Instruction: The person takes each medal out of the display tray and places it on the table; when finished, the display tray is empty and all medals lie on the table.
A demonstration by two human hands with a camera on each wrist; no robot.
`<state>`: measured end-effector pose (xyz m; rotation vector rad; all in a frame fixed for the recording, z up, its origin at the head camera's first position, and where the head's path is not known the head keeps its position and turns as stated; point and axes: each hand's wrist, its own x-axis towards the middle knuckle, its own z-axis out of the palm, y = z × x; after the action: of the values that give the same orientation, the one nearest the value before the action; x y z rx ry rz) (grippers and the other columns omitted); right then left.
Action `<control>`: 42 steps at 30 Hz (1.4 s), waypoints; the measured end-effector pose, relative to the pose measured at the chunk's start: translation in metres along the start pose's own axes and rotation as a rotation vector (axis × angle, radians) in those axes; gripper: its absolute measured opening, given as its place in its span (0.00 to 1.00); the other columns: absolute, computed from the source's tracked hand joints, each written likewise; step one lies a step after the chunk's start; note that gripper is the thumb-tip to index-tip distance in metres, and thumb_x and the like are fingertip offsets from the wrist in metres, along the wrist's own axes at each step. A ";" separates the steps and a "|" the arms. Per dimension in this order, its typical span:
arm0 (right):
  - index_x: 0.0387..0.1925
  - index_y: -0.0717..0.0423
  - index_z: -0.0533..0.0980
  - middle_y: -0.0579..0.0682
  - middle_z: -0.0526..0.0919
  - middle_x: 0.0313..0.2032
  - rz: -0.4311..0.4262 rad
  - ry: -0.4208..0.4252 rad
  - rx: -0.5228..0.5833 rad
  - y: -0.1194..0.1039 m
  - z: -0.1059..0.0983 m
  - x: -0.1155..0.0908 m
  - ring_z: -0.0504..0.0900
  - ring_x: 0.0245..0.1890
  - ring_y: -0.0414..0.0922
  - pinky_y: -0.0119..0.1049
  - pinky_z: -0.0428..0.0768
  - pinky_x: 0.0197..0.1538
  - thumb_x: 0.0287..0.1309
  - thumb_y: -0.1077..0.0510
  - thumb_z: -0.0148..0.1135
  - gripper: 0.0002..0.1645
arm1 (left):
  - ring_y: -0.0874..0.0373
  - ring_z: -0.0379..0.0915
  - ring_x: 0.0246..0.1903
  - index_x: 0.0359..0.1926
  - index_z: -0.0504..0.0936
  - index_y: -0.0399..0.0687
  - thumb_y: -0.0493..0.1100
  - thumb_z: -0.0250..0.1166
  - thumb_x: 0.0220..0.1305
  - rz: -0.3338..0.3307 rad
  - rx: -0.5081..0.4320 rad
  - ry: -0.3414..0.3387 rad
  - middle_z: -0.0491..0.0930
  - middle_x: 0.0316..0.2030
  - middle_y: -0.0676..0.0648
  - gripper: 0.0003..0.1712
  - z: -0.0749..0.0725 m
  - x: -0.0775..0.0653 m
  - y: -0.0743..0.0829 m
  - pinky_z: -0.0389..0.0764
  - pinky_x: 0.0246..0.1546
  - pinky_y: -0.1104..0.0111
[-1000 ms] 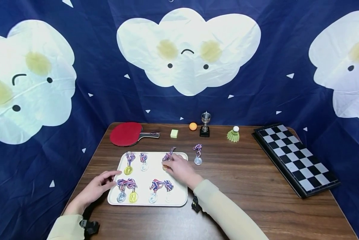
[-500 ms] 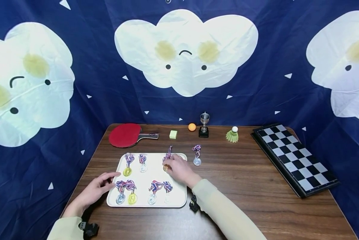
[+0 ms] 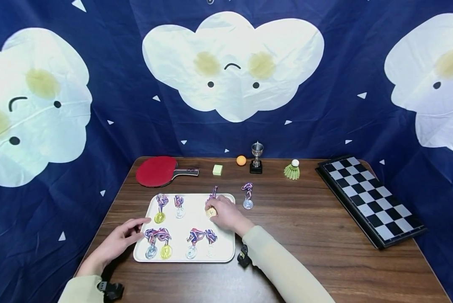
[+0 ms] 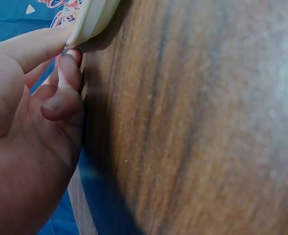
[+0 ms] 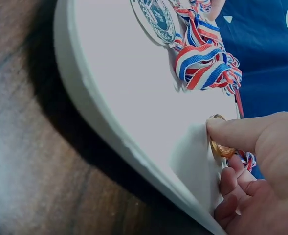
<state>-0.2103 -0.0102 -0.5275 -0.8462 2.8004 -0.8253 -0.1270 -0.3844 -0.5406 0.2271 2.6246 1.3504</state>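
I am pinching a round bronze-gold medal point(image 3: 210, 212) on a red, white and blue ribbon between the thumb and fingers of my right hand point(image 3: 226, 214), my fingers curled round its edge. The medal is sitting in the far right part of the flat white rectangular tray point(image 3: 220, 252), its ribbon trailing over the far rim. My left hand point(image 3: 116, 242) is resting on the brown wooden table point(image 3: 324, 235), fingers relaxed, fingertips touching the tray's left rim. Six more ribboned medals, gold and silver, are lying in the tray. A silver medal with the same ribbon point(image 3: 247, 203) is lying on the table just beside the tray's far right corner. Along the far edge are standing a red table-tennis bat point(image 3: 158, 170), a small silver trophy cup point(image 3: 256, 158) and a green shuttlecock point(image 3: 292, 169).
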 end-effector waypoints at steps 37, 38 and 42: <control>0.50 0.66 0.76 0.64 0.77 0.47 -0.120 0.294 0.540 0.074 -0.074 -0.057 0.76 0.34 0.63 0.46 0.76 0.32 0.46 0.76 0.67 0.25 | 0.58 0.65 0.34 0.62 0.72 0.50 0.42 0.65 0.62 0.030 -0.052 0.000 0.67 0.43 0.43 0.27 0.000 -0.001 -0.003 0.68 0.32 0.71; 0.50 0.65 0.77 0.63 0.77 0.46 -0.111 0.294 0.524 0.081 -0.076 -0.061 0.76 0.34 0.61 0.43 0.76 0.31 0.46 0.75 0.67 0.25 | 0.58 0.65 0.34 0.62 0.72 0.50 0.42 0.65 0.62 0.030 -0.055 -0.001 0.67 0.44 0.42 0.27 -0.001 -0.001 -0.003 0.68 0.32 0.71; 0.49 0.59 0.79 0.53 0.78 0.45 -0.052 0.310 0.408 0.118 -0.070 -0.068 0.78 0.33 0.50 0.34 0.76 0.31 0.45 0.72 0.70 0.26 | 0.58 0.65 0.34 0.62 0.72 0.50 0.42 0.65 0.62 0.027 -0.059 -0.002 0.67 0.43 0.42 0.26 -0.001 -0.002 0.000 0.68 0.32 0.71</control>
<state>-0.2274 0.1421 -0.5345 -0.7779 2.6992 -1.5878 -0.1251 -0.3857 -0.5397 0.2566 2.5847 1.4326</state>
